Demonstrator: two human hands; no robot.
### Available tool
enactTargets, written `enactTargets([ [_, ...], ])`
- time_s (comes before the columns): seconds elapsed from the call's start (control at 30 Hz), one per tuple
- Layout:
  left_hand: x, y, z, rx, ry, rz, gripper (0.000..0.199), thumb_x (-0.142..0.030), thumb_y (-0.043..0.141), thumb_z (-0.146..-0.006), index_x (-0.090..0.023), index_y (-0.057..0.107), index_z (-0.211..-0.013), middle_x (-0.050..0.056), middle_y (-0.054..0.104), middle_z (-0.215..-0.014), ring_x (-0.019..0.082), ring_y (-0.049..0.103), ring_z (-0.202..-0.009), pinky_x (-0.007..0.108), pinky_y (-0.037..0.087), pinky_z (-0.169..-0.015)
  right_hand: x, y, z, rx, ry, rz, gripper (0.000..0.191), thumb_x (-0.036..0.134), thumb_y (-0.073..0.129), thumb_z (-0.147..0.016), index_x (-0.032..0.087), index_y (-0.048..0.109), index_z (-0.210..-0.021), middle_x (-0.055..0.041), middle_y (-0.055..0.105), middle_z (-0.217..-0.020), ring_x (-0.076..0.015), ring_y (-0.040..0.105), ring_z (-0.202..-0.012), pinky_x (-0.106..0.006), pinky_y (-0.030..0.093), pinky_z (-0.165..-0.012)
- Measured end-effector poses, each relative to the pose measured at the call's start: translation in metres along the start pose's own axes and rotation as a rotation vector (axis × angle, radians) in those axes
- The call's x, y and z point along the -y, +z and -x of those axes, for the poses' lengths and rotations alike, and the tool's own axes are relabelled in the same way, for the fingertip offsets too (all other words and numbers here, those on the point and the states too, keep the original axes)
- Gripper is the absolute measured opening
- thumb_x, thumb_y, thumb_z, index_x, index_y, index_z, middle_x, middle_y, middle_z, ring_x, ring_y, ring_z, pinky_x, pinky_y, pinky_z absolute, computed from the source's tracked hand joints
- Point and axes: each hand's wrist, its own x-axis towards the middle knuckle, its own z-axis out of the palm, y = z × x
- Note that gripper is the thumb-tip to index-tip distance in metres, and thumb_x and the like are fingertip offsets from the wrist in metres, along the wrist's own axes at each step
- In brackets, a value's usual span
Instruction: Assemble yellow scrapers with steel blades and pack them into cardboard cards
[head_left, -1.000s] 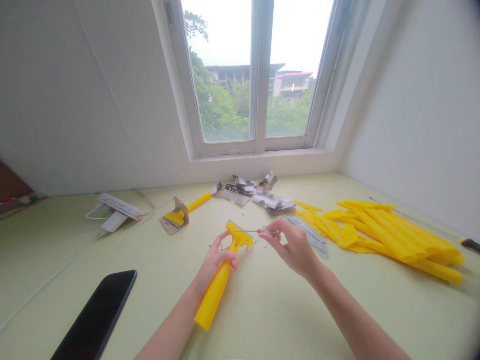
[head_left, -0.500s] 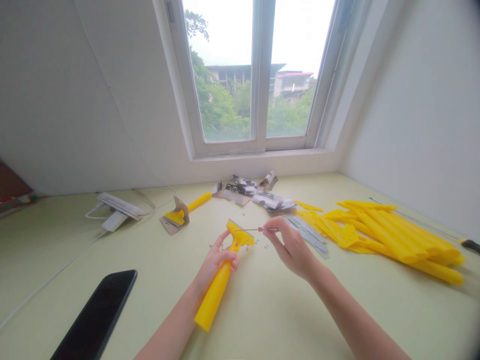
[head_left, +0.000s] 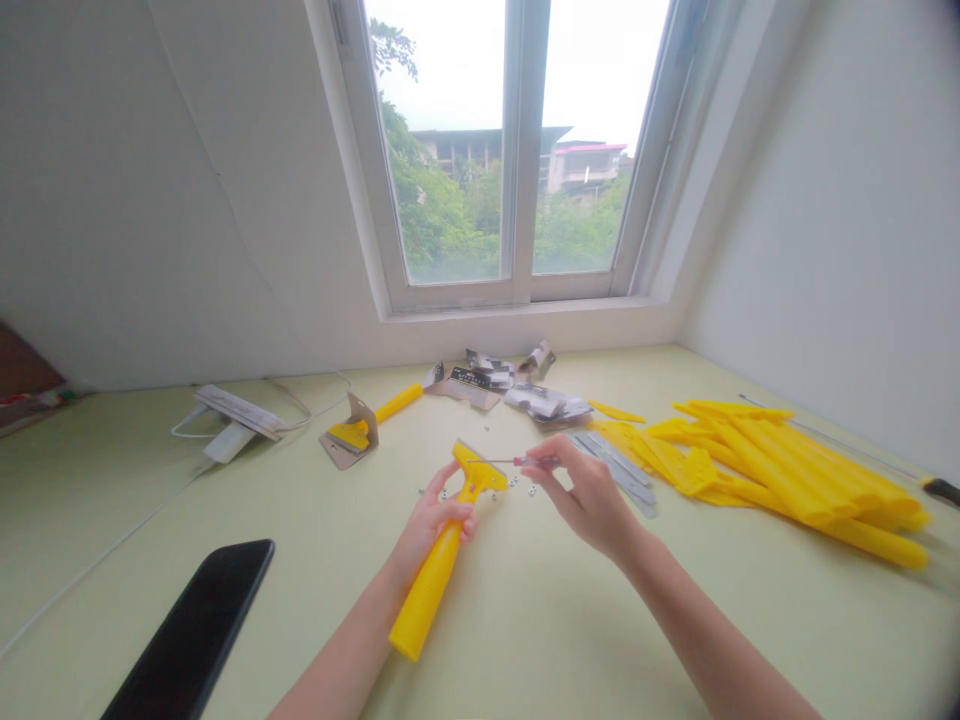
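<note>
A yellow scraper (head_left: 429, 590) is gripped in my left hand (head_left: 435, 520), its wide head up and its handle slanting down toward me. My right hand (head_left: 589, 495) pinches a small screwdriver (head_left: 536, 461) by its red and clear handle. The thin shaft lies across the scraper's head, its tip near the head's left part; whether it sits in a screw is too small to tell. Small metal nuts or screws (head_left: 532, 490) are scattered on the table around the head. Grey metal blades (head_left: 616, 475) lie just beyond my right hand.
Yellow handles and plates (head_left: 795, 465) are piled at the right, near a long screwdriver (head_left: 937, 490). Cardboard wrappers (head_left: 536, 400) lie below the window. Another scraper (head_left: 397, 402) with a card sleeve, a power strip (head_left: 238, 412) and a black phone (head_left: 195, 630) are on the left.
The fingers of my right hand have shifted slightly on the screwdriver's handle. My left hand and the scraper stay in place.
</note>
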Motion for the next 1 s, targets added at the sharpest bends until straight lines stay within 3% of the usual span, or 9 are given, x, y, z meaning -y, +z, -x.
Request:
enactTargets([
  [0.57,-0.003,0.0036,0.0015,-0.017,-0.031,0.018,0.083,-0.011,0.061,-0.058,-0.021,0.023,-0.131,-0.002,0.058,-0.067,0.007,0.048,-0.045,0.019,0.033,-0.045,0.0018,0.0022,-0.0006,-0.014,-0.047,0.01,0.011,0.028,0.044,-0.085,0.021,0.052,-0.085,-0.0039,0.064,-0.078,-0.0164,0.062,-0.072,-0.028,0.049,-0.065],
  [0.87,-0.0025,0.0009,0.0015,0.016,-0.037,-0.002,0.083,-0.009,0.058,-0.06,-0.019,0.019,-0.133,-0.003,0.055,-0.056,0.008,0.046,-0.044,0.019,0.032,-0.045,-0.0011,0.0007,-0.0012,-0.028,0.002,0.039,0.01,0.029,0.049,-0.082,0.02,0.052,-0.083,-0.003,0.065,-0.076,-0.0157,0.062,-0.068,-0.028,0.049,-0.063],
  [1.0,-0.0021,0.0003,0.0007,-0.002,-0.056,0.014,0.083,-0.01,0.059,-0.06,-0.022,0.019,-0.132,-0.003,0.056,-0.061,0.007,0.047,-0.044,0.018,0.032,-0.045,-0.0002,0.0036,-0.0016,-0.042,-0.025,0.03,0.011,0.029,0.047,-0.083,0.02,0.052,-0.085,-0.0042,0.065,-0.077,-0.016,0.062,-0.069,-0.028,0.05,-0.064],
])
